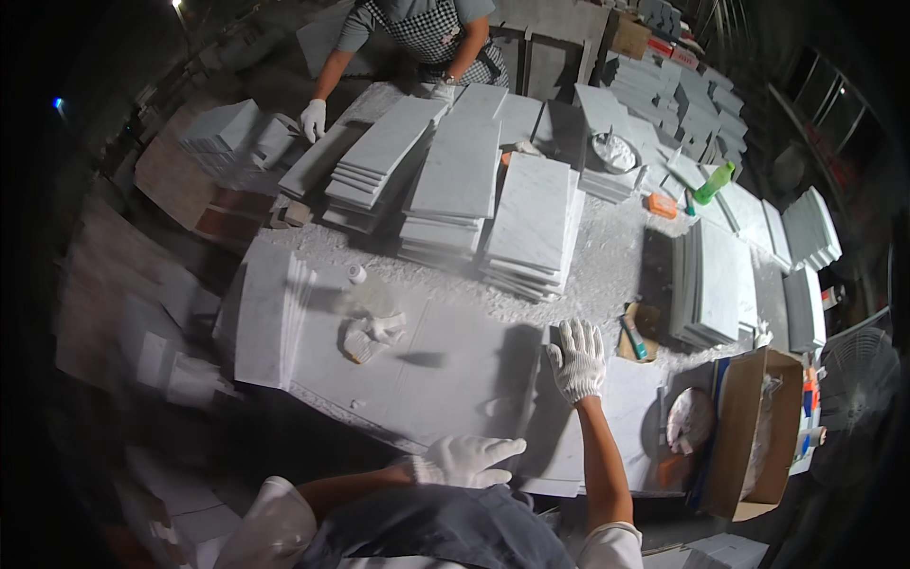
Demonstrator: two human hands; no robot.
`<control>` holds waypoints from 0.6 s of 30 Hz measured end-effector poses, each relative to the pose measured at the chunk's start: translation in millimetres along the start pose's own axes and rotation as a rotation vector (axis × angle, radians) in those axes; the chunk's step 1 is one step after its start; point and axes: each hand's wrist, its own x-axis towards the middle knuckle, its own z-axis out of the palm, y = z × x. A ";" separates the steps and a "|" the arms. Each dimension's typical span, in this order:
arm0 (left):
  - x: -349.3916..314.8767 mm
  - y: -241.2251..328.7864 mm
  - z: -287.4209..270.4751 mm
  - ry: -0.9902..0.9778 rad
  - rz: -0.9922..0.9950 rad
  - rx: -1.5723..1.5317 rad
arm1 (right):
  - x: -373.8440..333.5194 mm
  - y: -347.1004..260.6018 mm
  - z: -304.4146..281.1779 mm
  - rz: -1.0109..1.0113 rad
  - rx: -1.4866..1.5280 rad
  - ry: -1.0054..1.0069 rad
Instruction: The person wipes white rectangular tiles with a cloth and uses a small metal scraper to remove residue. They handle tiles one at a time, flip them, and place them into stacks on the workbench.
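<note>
A white knit glove covers each of my hands. My right hand (578,360) lies flat, fingers stretched away from me, at the far end of a pale marble slab (621,403) on the worktable. Near the table's front edge, my left hand (464,461) points right with fingers extended, its fingertips close to the slabs' near end. Whether it touches them I cannot tell. Left of the slabs lie a crumpled white glove (374,334) and a clear bottle with a white cap (356,275). A green-handled tool (633,337) rests on a brown piece beyond my right hand.
Stacked marble slabs (531,213) fill the table's middle, with more stacks (716,284) at right and left (270,313). An open cardboard box (758,431) and a round dish (690,420) stand near right. Across the table, a co-worker in a checked apron (431,38) handles slabs.
</note>
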 end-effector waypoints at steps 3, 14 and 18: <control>1.2 -2.0 6.2 0.146 -0.016 0.083 | 5.6 21.6 -1.5 0.048 -0.020 -0.010; -21.8 -24.4 16.3 0.139 -0.105 0.100 | -127.2 -32.5 -42.9 -0.228 0.119 0.022; -15.2 -25.9 14.6 0.080 -0.175 0.068 | -182.2 -60.1 -70.8 -0.291 0.205 -0.052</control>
